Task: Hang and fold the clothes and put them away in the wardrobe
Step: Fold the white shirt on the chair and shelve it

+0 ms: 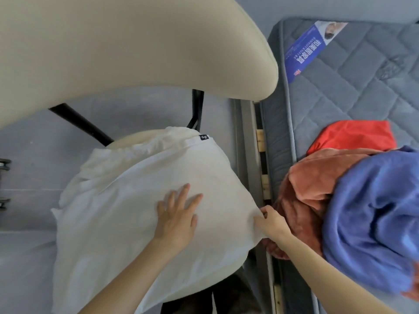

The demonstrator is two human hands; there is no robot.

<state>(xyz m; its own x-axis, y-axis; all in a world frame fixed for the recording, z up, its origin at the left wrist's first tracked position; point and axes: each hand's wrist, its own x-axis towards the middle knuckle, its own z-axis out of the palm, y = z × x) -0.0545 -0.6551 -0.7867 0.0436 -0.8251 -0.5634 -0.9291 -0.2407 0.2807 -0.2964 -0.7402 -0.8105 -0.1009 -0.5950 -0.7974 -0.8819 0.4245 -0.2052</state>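
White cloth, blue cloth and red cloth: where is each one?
white cloth (118, 211): head view, on its smooth spread-out middle.
blue cloth (367, 211): head view, on the bunched middle of the pile.
red cloth (353, 134): head view, on its flat upper part.

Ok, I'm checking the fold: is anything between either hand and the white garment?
Nothing visible. The left hand lies flat on the white garment; the right hand pinches its edge.

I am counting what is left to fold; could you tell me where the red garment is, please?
In the head view, the red garment lies at the right on the grey mattress, just beyond the rust-orange cloth and blue cloth.
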